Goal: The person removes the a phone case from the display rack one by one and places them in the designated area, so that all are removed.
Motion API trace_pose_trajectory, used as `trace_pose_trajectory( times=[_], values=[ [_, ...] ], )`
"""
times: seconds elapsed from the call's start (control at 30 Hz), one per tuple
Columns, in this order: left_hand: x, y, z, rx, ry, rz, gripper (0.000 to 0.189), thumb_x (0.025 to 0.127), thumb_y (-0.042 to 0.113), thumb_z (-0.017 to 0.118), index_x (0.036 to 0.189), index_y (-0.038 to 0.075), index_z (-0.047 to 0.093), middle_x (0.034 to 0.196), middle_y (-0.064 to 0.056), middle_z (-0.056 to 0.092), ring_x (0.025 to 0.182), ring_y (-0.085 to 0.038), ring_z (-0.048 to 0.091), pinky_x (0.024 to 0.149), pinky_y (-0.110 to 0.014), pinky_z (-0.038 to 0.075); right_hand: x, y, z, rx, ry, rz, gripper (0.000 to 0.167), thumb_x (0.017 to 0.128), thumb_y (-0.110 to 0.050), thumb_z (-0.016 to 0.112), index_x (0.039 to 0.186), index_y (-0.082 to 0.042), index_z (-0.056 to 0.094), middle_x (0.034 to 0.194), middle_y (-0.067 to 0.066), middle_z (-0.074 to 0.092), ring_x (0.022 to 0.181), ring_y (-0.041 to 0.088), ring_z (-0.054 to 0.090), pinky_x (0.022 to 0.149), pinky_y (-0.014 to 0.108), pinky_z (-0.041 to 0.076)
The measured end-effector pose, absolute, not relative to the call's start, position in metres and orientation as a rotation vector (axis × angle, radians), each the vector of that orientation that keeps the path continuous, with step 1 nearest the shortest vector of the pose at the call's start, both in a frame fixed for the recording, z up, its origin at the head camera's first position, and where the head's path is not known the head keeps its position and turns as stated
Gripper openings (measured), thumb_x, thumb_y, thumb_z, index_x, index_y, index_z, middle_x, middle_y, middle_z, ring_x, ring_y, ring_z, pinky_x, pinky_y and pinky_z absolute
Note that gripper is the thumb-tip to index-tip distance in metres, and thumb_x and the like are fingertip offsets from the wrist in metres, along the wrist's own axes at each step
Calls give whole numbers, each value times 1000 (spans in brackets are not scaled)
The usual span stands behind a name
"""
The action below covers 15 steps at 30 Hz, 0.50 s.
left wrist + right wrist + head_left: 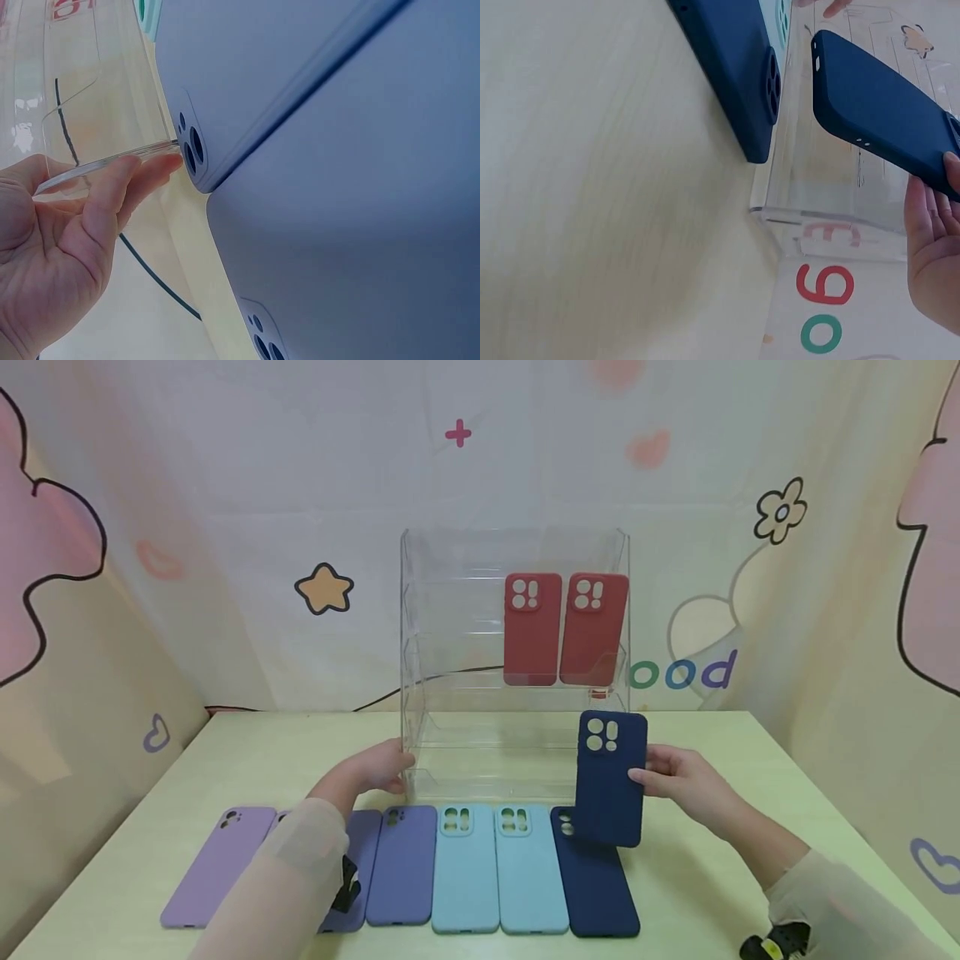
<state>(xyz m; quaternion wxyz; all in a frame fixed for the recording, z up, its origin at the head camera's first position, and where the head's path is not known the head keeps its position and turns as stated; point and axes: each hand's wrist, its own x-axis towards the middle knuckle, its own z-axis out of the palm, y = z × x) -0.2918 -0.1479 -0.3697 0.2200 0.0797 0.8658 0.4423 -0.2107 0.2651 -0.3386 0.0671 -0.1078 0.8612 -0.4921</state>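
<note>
My right hand [690,783] pinches a navy phone case [611,781] by its right edge, thumb on the front. The case is upright in front of the rack's lower right corner and overlaps a second navy case [600,893] lying on the table. In the right wrist view the held navy case [881,105] hangs in the air. With thumb and fingers on either side, my left hand [375,766] grips the left side panel of the clear tiered rack [487,760]. Two red phone cases [532,635] stand side by side on an upper right tier.
Along the table's front lie two light blue cases [465,889], violet cases [401,877] and a lilac case [217,868], some partly behind my left sleeve [277,885]. A dark cable [382,697] runs behind the rack. A printed curtain [300,468] hangs at the back.
</note>
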Motion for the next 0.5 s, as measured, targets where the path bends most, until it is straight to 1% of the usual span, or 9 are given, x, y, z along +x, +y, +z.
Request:
trace_pose_trajectory(
  times=[0.03, 0.17, 0.27, 0.33, 0.5],
  values=[
    [-292, -148, -370, 221, 2397, 1221, 46, 95, 6, 34, 138, -8, 28, 91, -14, 50, 46, -9, 34, 53, -24, 40, -209, 268, -339, -320, 2590, -1481, 60, 93, -29, 57, 135, 9, 38, 119, 23, 58, 102, 31, 61, 89, 45, 47],
    [-290, -147, -368, 220, 2411, 1211, 46, 95, 6, 34, 139, -8, 28, 95, -16, 52, 46, -9, 34, 53, -24, 40, -202, 280, -343, -312, 2568, -1488, 61, 93, -27, 57, 134, 14, 37, 118, 24, 58, 100, 30, 62, 86, 39, 49],
    [-289, -147, -367, 226, 2408, 1202, 47, 96, 7, 34, 140, -7, 26, 91, -15, 51, 46, -9, 34, 54, -24, 41, -199, 289, -345, -314, 2538, -1505, 60, 94, -24, 57, 133, 16, 37, 116, 24, 59, 99, 28, 63, 84, 35, 50],
    [-289, -146, -366, 225, 2410, 1199, 47, 96, 7, 34, 140, -6, 27, 87, -12, 50, 45, -9, 34, 54, -25, 41, -197, 295, -347, -315, 2514, -1503, 59, 94, -23, 57, 132, 17, 36, 115, 25, 60, 98, 29, 63, 84, 35, 50],
    [-288, -147, -367, 234, 2420, 1182, 44, 96, 7, 33, 138, -8, 30, 79, -9, 47, 45, -8, 34, 55, -25, 41, -194, 305, -353, -251, 2472, -1407, 65, 92, -28, 59, 131, 19, 36, 112, 23, 62, 99, 31, 63, 85, 40, 49]
  ],
)
